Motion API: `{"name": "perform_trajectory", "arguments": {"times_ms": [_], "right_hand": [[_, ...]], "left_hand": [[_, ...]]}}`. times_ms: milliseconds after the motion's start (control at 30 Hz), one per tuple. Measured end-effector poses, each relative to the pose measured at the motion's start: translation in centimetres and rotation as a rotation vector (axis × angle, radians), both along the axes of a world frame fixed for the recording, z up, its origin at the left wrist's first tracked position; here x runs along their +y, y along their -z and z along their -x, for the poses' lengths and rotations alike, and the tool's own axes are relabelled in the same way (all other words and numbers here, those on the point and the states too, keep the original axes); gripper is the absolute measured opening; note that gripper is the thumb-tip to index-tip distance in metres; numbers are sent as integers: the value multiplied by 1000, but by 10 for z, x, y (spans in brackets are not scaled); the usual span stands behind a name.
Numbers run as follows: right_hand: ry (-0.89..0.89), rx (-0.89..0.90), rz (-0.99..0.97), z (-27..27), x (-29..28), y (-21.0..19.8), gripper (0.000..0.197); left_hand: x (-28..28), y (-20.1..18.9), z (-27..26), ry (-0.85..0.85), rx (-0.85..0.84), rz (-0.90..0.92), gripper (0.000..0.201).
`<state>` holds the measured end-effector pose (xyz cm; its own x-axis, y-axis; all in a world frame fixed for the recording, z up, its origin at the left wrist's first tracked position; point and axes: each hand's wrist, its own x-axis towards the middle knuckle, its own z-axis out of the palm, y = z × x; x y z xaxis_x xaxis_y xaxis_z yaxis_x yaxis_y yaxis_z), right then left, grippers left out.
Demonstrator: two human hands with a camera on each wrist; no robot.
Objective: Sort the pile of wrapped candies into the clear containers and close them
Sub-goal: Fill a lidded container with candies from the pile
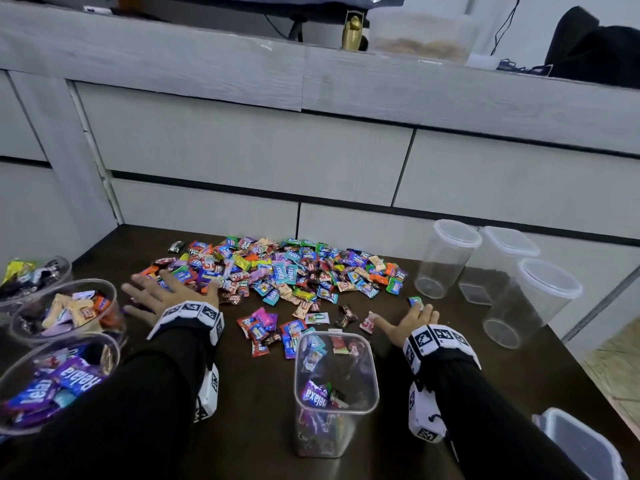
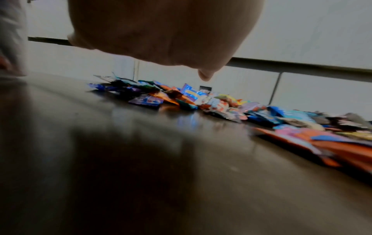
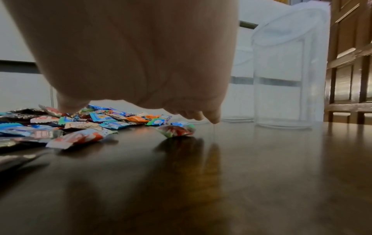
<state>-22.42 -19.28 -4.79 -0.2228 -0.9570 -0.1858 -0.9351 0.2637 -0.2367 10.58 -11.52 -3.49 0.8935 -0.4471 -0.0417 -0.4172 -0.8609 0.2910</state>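
A wide pile of wrapped candies (image 1: pixel 277 271) lies on the dark table (image 1: pixel 249 393). My left hand (image 1: pixel 169 294) is spread flat with straight fingers over the pile's left edge, holding nothing. In the left wrist view its palm (image 2: pixel 161 31) hovers over the candies (image 2: pixel 201 98). My right hand (image 1: pixel 410 322) is open at the pile's right front, fingertips by a small blue-green candy (image 1: pixel 415 301), thumb by a red-white candy (image 1: pixel 367 323). In the right wrist view a loose candy (image 3: pixel 177 130) lies under the palm (image 3: pixel 130 55). A square clear container (image 1: pixel 334 393), lidless and partly filled, stands in front.
Three round clear tubs with sorted candies stand at the left (image 1: pixel 34 275), (image 1: pixel 69 310), (image 1: pixel 59 379). Three lidded, empty clear containers stand at the right (image 1: pixel 446 258), (image 1: pixel 498 265), (image 1: pixel 533 303). A loose lid (image 1: pixel 581 445) lies near the table's front right corner. Grey drawers rise behind.
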Motion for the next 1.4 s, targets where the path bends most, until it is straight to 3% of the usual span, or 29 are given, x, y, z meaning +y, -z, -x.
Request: {"name": "perform_trajectory", "arguments": {"times_ms": [167, 367, 500, 667, 733, 867, 967, 1100, 1267, 1400], "right_hand": [[-85, -13, -17, -8, -17, 5, 107], [-167, -28, 3, -17, -26, 15, 109], [-287, -22, 61, -32, -25, 14, 110], [-478, -32, -32, -60, -14, 4, 116], [-565, -10, -58, -70, -6, -1, 119], [-690, 44, -62, -86, 8, -9, 104], [-795, 51, -99, -93, 13, -12, 101], [-882, 60, -28, -96, 13, -10, 81], [-914, 105, 35, -94, 10, -9, 99], [-918, 161, 37, -94, 9, -8, 94]], "left_hand": [[-12, -1, -10, -145, 141, 4, 103], [-24, -6, -9, 11, 244, -36, 94], [-34, 0, -1, 205, 242, -90, 101], [-41, 11, 24, 573, 195, -70, 112], [-39, 13, 32, 719, 235, -119, 125], [-34, 16, 42, 1014, 311, -205, 150], [-33, 18, 49, 1119, 240, -317, 154], [-34, 20, 52, 1128, 133, -365, 140], [-35, 22, 57, 1065, -92, -260, 108], [-35, 23, 64, 1054, -215, -255, 93]]}}
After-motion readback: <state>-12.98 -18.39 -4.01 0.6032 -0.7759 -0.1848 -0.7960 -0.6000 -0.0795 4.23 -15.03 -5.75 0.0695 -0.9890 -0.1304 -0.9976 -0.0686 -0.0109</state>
